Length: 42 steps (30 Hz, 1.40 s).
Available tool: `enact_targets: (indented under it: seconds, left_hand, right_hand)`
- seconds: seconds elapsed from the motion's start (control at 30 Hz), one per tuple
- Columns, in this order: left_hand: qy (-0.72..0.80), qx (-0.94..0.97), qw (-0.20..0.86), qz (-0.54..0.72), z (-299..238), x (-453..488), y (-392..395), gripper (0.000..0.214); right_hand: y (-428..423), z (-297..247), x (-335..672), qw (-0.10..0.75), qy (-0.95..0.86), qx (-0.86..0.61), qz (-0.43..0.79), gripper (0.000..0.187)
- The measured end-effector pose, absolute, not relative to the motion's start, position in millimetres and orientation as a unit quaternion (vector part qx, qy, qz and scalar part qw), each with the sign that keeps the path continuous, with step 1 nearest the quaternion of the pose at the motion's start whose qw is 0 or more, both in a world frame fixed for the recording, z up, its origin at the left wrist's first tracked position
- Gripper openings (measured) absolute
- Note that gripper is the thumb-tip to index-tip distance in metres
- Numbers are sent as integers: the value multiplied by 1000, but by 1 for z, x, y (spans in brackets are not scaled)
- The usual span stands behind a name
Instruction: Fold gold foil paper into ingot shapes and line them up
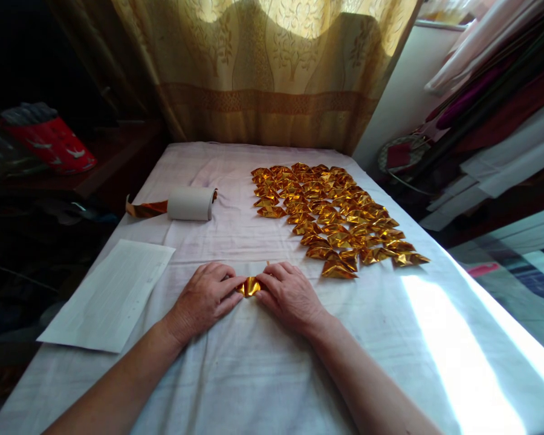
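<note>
Gold foil piece (250, 286): one, small, folded, with a shiny metallic surface, visible creases and bright highlights across the middle. Condition: held at both ends, ends largely covered. Pose: lengthwise from left to right, at the white cloth (254, 368); contact beneath cannot be confirmed.

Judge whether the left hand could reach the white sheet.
Probably yes: only tablecloth shows between the left hand and the white sheet, though that hand holds a gold foil piece.

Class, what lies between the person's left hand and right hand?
The head view shows a small shiny gold piece there, held between the fingers of the left hand and the right hand.
</note>
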<state>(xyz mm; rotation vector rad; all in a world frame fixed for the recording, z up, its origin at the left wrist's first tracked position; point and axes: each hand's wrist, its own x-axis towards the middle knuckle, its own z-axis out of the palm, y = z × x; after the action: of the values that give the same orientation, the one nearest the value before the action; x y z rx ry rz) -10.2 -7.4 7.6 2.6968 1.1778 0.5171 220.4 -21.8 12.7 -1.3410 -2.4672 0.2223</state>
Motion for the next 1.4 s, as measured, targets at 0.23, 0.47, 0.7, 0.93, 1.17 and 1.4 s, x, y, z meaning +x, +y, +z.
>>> enact_targets:
  seconds: [0.23, 0.47, 0.7, 0.93, 1.17, 1.4]
  left_hand:
    - [391, 898, 37, 201, 4, -5, -11, 25]
    - [382, 900, 54, 204, 5, -2, -13, 25]
    - [479, 853, 53, 201, 5, 4, -14, 19]
    - [507, 841, -7, 190, 1, 9, -12, 14]
    - [504, 844, 2, 181, 2, 8, -12, 17]
    - [499, 849, 12, 173, 3, 10, -12, 21]
  right_hand:
    - [-20, 10, 224, 186, -854, -472, 115, 15]
    - [-16, 4, 227, 220, -836, -487, 125, 14]
    - [-8, 5, 218, 160, -828, -529, 92, 15]
    - [-3, -2, 212, 170, -796, -577, 75, 9]
    - [-2, -10, 210, 216, -773, -592, 81, 7]
    - [-11, -7, 208, 210, -810, -545, 45, 31]
